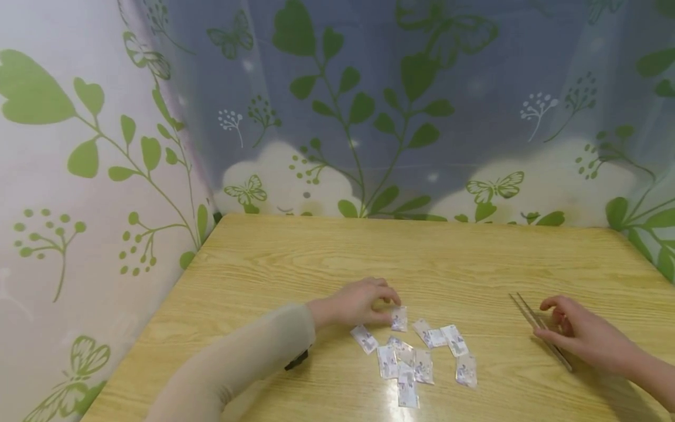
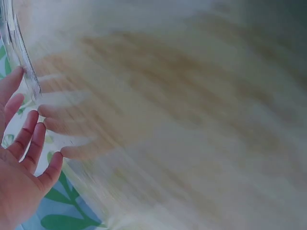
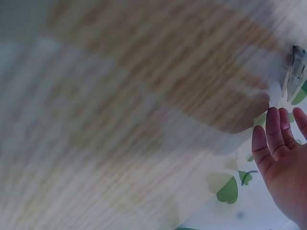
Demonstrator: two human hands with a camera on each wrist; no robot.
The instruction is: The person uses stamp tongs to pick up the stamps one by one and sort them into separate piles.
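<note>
At the left of a loose group of small clear packets [image 1: 406, 394], my left hand [image 1: 354, 302] reaches over the table. Its thumb and forefinger touch the edges of one packet [image 1: 399, 319] with a purplish print, tips apart. In the left wrist view the fingers of the left hand [image 2: 21, 179] are spread, with the packet [image 2: 29, 64] seen almost edge-on. To the right, a pair of tweezers [image 1: 522, 307] lies slanted under my right hand [image 1: 593, 340]. The right thumb overlaps the tweezers; contact is unclear. Relaxed fingers of the right hand [image 3: 288, 165] show in the right wrist view.
Several similar packets, such as one at the right end [image 1: 466, 370], lie scattered, some overlapping, on the wood-grain table [image 1: 316, 252]. A patterned cloth [image 1: 379, 146] with leaves and butterflies hangs behind and to the left. A dark item [image 1: 297, 360] shows beneath the left sleeve.
</note>
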